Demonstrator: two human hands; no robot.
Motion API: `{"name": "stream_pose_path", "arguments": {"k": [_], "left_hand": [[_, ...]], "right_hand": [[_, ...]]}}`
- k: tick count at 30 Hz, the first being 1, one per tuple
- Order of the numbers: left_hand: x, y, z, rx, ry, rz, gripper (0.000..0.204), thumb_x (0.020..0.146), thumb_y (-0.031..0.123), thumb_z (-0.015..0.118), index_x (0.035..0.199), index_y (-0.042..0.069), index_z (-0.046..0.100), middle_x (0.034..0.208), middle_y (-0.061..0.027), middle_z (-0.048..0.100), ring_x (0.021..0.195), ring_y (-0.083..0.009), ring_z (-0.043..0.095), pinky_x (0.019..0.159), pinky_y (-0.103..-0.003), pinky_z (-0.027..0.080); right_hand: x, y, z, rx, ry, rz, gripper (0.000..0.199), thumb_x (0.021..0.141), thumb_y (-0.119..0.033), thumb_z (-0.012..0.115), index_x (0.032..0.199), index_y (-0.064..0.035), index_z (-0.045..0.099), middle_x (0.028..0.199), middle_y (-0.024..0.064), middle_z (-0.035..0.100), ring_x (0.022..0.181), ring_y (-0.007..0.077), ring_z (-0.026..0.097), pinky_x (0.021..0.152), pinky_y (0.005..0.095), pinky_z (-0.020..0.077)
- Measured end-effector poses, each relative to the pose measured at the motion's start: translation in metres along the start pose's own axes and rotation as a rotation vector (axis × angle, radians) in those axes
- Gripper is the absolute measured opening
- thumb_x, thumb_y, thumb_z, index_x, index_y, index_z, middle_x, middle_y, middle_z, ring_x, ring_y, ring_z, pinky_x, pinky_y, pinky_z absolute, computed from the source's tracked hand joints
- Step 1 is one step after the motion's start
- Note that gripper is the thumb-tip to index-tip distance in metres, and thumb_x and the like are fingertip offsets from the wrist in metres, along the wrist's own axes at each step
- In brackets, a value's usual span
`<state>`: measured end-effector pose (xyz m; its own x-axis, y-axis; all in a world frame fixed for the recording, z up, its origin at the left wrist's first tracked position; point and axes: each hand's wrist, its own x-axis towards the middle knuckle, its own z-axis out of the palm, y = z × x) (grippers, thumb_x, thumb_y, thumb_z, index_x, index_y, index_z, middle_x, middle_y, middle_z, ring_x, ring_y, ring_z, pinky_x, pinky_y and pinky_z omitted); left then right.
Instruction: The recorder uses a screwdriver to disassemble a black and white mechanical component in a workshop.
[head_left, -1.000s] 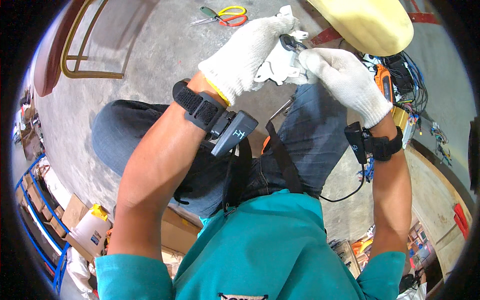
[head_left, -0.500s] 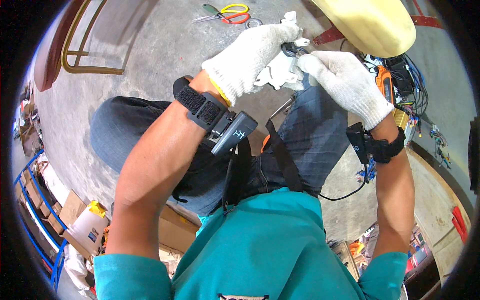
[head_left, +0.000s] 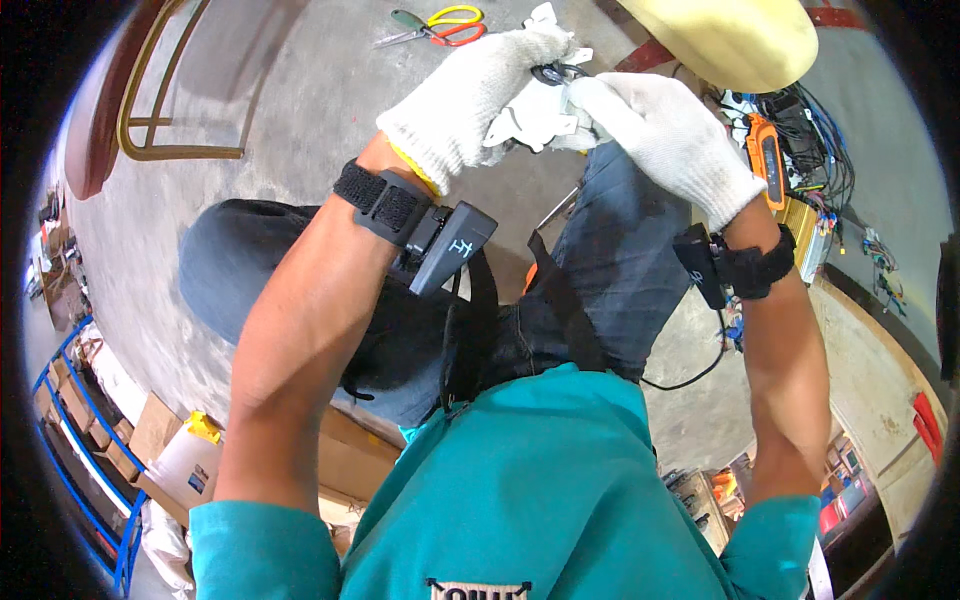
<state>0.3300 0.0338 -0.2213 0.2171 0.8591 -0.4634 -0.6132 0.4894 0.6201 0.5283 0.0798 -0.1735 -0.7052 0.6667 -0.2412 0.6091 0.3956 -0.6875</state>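
In white knitted gloves, both my hands meet over my knee at the top of the view. My left hand (head_left: 465, 100) is closed around a white plastic part (head_left: 532, 120) with several small tabs along its edges. A short loop of black cable (head_left: 550, 74) sits at the part's upper side, between my hands. My right hand (head_left: 665, 135) is pinched, thumb and fingertips together at that black cable, next to the white part. The fingertips partly hide the cable's end and where it joins the part.
Scissors with red and yellow handles (head_left: 458, 34) lie on the concrete floor beyond my left hand. A yellow rounded seat (head_left: 735, 40) stands at the upper right. Near it are an orange meter (head_left: 768, 165) and tangled wires (head_left: 830, 150). A brass-coloured metal frame (head_left: 185, 152) is at the upper left.
Both hands have shifted slightly left and upward in view with the white part, and the surroundings have shifted a little too. The grip on part and cable looks the same.
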Motion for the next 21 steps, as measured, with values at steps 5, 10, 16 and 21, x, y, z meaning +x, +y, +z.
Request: {"name": "stream_pose_path", "arguments": {"k": [5, 10, 16, 21], "left_hand": [[-0.02, 0.021, 0.003, 0.058, -0.079, 0.001, 0.028, 0.109, 0.026, 0.055, 0.123, 0.003, 0.064, 0.1, -0.0054, 0.076, 0.071, -0.0135, 0.074, 0.058, -0.024, 0.061], [-0.014, 0.017, -0.004, -0.03, -0.07, -0.01, 0.031, 0.11, 0.028, 0.052, 0.122, 0.002, 0.063, 0.102, -0.0084, 0.075, 0.077, -0.0157, 0.076, 0.064, -0.026, 0.065], [-0.002, 0.013, -0.013, -0.086, -0.054, -0.01, 0.028, 0.11, 0.023, 0.049, 0.123, -0.001, 0.058, 0.107, -0.0151, 0.073, 0.085, -0.0254, 0.077, 0.077, -0.038, 0.068], [-0.004, 0.011, -0.019, -0.165, -0.187, 0.006, 0.032, 0.111, 0.025, 0.046, 0.125, -0.002, 0.057, 0.11, -0.0186, 0.071, 0.085, -0.0299, 0.077, 0.076, -0.042, 0.068]], "right_hand": [[-0.015, 0.008, -0.013, 0.108, 0.084, -0.069, 0.04, 0.104, -0.037, 0.053, 0.114, -0.0056, 0.075, 0.092, 0.0164, 0.073, 0.086, 0.032, 0.07, 0.082, 0.0378, 0.054], [-0.013, -0.002, -0.028, -0.109, 0.016, -0.068, 0.037, 0.103, -0.037, 0.053, 0.109, -0.0083, 0.075, 0.091, 0.0183, 0.072, 0.086, 0.0374, 0.069, 0.078, 0.0432, 0.0534], [-0.012, -0.008, -0.026, -0.19, 0.035, -0.089, 0.04, 0.103, -0.042, 0.053, 0.098, -0.0069, 0.073, 0.09, 0.0203, 0.07, 0.089, 0.041, 0.067, 0.077, 0.0483, 0.0515], [-0.011, -0.008, -0.022, -0.256, 0.037, -0.118, 0.044, 0.103, -0.044, 0.053, 0.092, -0.006, 0.071, 0.085, 0.0201, 0.068, 0.086, 0.0416, 0.066, 0.075, 0.0497, 0.0508]]}}
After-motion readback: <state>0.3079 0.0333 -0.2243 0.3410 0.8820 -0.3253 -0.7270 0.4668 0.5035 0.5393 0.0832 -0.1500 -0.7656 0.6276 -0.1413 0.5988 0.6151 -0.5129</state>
